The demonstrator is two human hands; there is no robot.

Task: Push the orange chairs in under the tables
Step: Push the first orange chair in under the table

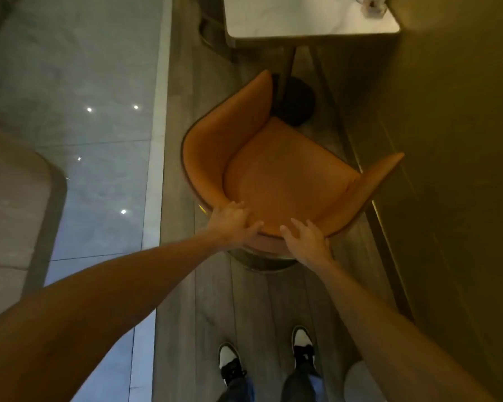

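Note:
An orange chair [279,172] with a curved backrest stands on the wooden floor, its seat turned toward a white marble-topped table [302,21] at the top of the head view. The chair stands short of the table, outside its edge. My left hand [233,219] grips the near rim of the backrest on the left. My right hand [305,239] holds the same rim a little to the right, fingers spread over the edge. The chair's round base [262,262] shows just below my hands.
A golden-brown wall [447,140] runs close along the chair's right side. The table's dark round base [298,103] sits ahead of the seat. Glossy pale tiles [99,111] lie to the left past a light strip. My two shoes [302,348] stand behind the chair.

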